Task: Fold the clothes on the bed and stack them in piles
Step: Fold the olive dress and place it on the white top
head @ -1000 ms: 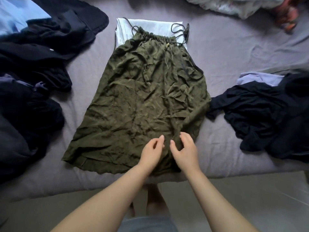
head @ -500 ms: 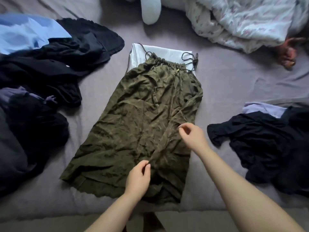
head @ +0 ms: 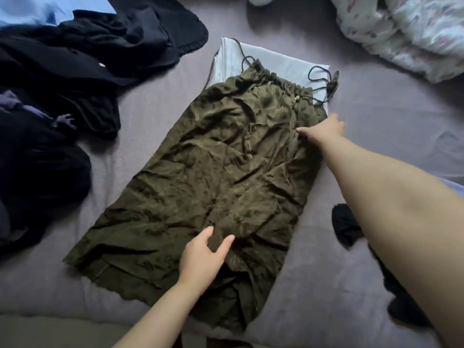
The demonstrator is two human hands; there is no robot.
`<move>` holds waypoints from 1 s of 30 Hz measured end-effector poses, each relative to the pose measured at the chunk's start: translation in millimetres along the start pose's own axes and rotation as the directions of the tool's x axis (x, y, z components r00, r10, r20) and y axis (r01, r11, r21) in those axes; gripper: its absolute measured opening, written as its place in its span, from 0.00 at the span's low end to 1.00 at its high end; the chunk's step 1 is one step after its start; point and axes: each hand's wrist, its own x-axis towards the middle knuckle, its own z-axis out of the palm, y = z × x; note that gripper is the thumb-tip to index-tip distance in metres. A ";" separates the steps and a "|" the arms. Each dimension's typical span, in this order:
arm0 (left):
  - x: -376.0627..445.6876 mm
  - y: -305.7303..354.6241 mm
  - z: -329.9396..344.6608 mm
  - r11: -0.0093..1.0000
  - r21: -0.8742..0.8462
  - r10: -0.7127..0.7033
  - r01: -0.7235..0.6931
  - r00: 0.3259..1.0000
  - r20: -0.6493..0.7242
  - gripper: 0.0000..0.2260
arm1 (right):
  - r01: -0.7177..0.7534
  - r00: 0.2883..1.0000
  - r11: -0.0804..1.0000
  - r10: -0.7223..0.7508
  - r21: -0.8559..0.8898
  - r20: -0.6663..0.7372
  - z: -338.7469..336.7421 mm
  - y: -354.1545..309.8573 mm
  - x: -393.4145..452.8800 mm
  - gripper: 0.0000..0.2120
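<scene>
Mauve bed (head: 376, 136) fills view. Olive skirt (head: 213, 177) lies flat at centre, right side folded inward, waistband over folded white cloth (head: 271, 59); drawstring (head: 321, 76) loops on that cloth. My left hand (head: 203, 257) rests open on skirt near hem, fingers spread. My right hand (head: 324, 130) reaches to skirt's right edge near waistband; fingertips hidden, so I cannot tell grip. Dark pile (head: 75, 71) at left, cut by frame. Black garment (head: 349, 229) at right, mostly hidden behind my forearm. Floral quilt (head: 401, 33) top right, cropped.
</scene>
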 end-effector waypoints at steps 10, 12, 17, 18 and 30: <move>-37.4 5.3 9.1 0.978 -0.201 0.072 -0.061 0.996 0.049 0.17 | 0.173 0.983 0.899 -0.134 0.404 -0.123 -29.0 4.0 11.1 0.05; -32.3 6.2 0.5 0.971 -0.236 0.024 -0.044 0.996 -0.087 0.15 | 0.226 0.974 0.840 -0.190 0.493 -0.123 -35.2 -19.4 9.1 0.04; -19.5 -5.8 -27.2 0.985 -0.128 -0.142 0.111 0.955 -0.261 0.20 | 0.342 0.927 0.858 -0.375 0.383 0.015 -25.9 -80.2 0.8 0.06; -17.8 -14.0 -27.0 0.986 -0.025 -0.168 0.167 0.957 -0.237 0.18 | 0.340 0.912 0.886 -0.392 0.316 0.118 -18.7 -86.2 -1.1 0.13; -27.3 -75.8 -18.9 0.922 -0.188 -0.342 0.340 0.939 0.021 0.21 | 0.351 0.934 0.918 -0.328 0.187 -0.143 56.2 19.7 -119.1 0.33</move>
